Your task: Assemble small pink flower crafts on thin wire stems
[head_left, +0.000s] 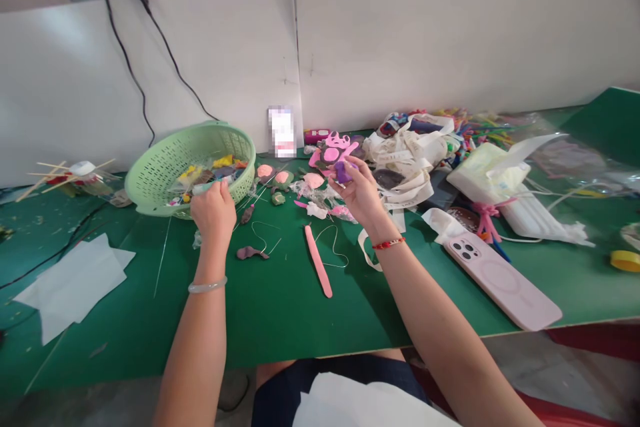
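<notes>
Purple clay lump pinched in a nearly closed grip by the right hand, raised above the bench toward its far edge. Left hand closed on a pale green sliver, just beside the green plastic basket. Pink clay strip lying flat mid-bench; phone in pink case near the front edge, right.

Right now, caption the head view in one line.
Left hand beside pale green plastic basket; right hand pinching purple modelling clay.

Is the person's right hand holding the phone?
No, the pink-cased phone lies on the green table, while the right hand pinches purple clay.
</notes>
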The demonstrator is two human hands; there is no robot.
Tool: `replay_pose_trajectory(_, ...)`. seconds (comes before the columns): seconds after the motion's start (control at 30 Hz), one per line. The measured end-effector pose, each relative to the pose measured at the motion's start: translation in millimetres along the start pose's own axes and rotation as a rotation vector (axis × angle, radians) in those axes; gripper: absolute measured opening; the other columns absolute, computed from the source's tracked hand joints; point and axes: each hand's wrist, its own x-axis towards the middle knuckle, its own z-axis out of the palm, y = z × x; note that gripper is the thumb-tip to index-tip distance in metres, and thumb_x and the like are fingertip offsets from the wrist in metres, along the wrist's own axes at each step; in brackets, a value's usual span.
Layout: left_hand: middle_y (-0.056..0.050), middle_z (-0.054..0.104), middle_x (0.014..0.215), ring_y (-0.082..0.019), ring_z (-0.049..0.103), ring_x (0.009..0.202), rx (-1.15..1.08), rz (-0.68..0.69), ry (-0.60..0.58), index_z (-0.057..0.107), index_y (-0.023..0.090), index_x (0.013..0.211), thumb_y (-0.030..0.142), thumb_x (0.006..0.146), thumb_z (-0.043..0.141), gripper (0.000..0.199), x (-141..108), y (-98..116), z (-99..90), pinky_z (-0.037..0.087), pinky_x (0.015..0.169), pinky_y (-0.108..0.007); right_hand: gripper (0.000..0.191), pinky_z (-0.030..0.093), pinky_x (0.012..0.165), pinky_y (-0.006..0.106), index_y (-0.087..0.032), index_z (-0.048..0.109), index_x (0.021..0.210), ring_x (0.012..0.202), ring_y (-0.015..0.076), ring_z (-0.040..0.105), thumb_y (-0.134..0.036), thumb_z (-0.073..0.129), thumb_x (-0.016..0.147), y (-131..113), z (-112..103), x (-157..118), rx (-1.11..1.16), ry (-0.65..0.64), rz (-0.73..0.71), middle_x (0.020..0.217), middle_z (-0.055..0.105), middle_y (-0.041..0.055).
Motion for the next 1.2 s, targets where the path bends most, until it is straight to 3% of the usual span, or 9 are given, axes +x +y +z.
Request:
replay_pose_trajectory(0.13,-0.016,0.073,0.090,-0.034,0.069,0.091,-0.070,-0.058,-0.017,0.066,0.018,0.107,0.025,0.092,0.049,0.023,1.8,-2.1,-5.0,0.049,0.089,-0.049,0.035,0.058,0.077,0.023,-0.023,0.056,0.084,0.073,0.0075,0.064,-0.030,0.086,0.066,-2.3,-1.3,-0.8,0.052,-0.028,0.084,0.081,0.068,-0.0045)
replay_pose_trajectory(0.27,-0.015,0.073,0.104,-0.029,0.072,0.093,-0.162,-0.096,-0.035,0.063,0.017,0.113,0.015,0.084,0.057,0.029,4.5,-11.2,-4.8,0.053,0.092,-0.044,0.038,0.059,0.078,0.023,-0.023,0.052,0.082,0.082,0.0102,0.069,-0.027,0.087,0.067,0.2,-2.1,-0.6,0.043,-0.037,0.085,0.093,0.074,-0.0006)
replay_pose_trajectory(0.4,-0.012,0.072,0.098,-0.025,0.072,0.092,-0.254,-0.124,-0.008,0.062,0.019,0.109,0.004,0.075,0.054,0.038,9.1,-24.4,2.4,0.055,0.091,-0.041,0.033,0.058,0.071,0.019,-0.024,0.060,0.092,0.071,0.0069,0.065,-0.027,0.085,0.071,0.4,-3.2,0.9,0.006,-0.089,0.119,0.080,0.069,-0.0048)
replay_pose_trajectory(0.57,-0.008,0.070,0.086,-0.024,0.072,0.084,-0.342,-0.178,-0.049,0.063,0.020,0.094,0.003,0.068,0.054,0.032,13.9,-30.1,7.8,0.058,0.086,-0.040,0.028,0.051,0.054,0.016,-0.021,0.065,0.085,0.057,0.0040,0.054,-0.028,0.087,0.068,-0.9,-2.8,2.3,-0.004,-0.109,0.133,0.071,0.063,-0.0048)
replay_pose_trajectory(0.73,-0.010,0.073,0.089,-0.026,0.072,0.090,-0.304,-0.131,-0.127,0.064,0.019,0.086,0.003,0.071,0.053,0.024,14.8,-33.0,5.7,0.056,0.090,-0.042,0.028,0.045,0.050,0.017,-0.023,0.066,0.092,0.055,0.0044,0.049,-0.029,0.083,0.071,-1.3,-2.1,1.7,-0.004,-0.058,0.108,0.068,0.058,-0.0062)
replay_pose_trajectory(0.87,-0.012,0.075,0.106,-0.030,0.071,0.101,-0.252,-0.111,-0.243,0.067,0.019,0.104,0.005,0.071,0.062,0.036,14.7,-35.7,6.6,0.054,0.094,-0.046,0.027,0.047,0.055,0.019,-0.024,0.058,0.086,0.062,0.0062,0.053,-0.032,0.080,0.072,-2.7,-1.4,1.0,0.010,-0.040,0.059,0.076,0.058,-0.0050)
replay_pose_trajectory(0.97,-0.015,0.071,0.119,-0.032,0.067,0.113,-0.254,-0.017,-0.315,0.065,0.019,0.114,0.006,0.070,0.066,0.046,13.9,-33.2,9.2,0.052,0.098,-0.048,0.031,0.048,0.057,0.020,-0.024,0.053,0.080,0.070,0.0085,0.056,-0.037,0.080,0.071,-3.4,-0.5,0.2,0.001,-0.067,0.040,0.079,0.056,-0.0037)
replay_pose_trajectory(1.07,-0.013,0.072,0.116,-0.031,0.066,0.114,-0.263,0.062,-0.378,0.066,0.019,0.107,0.004,0.072,0.061,0.039,12.1,-29.0,11.2,0.052,0.099,-0.047,0.038,0.045,0.056,0.021,-0.024,0.050,0.075,0.066,0.0085,0.052,-0.038,0.084,0.066,-3.5,0.5,-0.8,-0.013,-0.071,0.033,0.075,0.053,-0.0040)
replay_pose_trajectory(1.2,-0.012,0.072,0.116,-0.031,0.065,0.117,-0.236,0.065,-0.395,0.065,0.020,0.102,0.008,0.075,0.063,0.030,9.7,-26.4,10.8,0.049,0.103,-0.047,0.050,0.041,0.053,0.022,-0.022,0.044,0.063,0.060,0.0074,0.044,-0.042,0.089,0.061,-3.6,1.1,-1.9,-0.016,-0.060,-0.004,0.067,0.048,-0.0042)
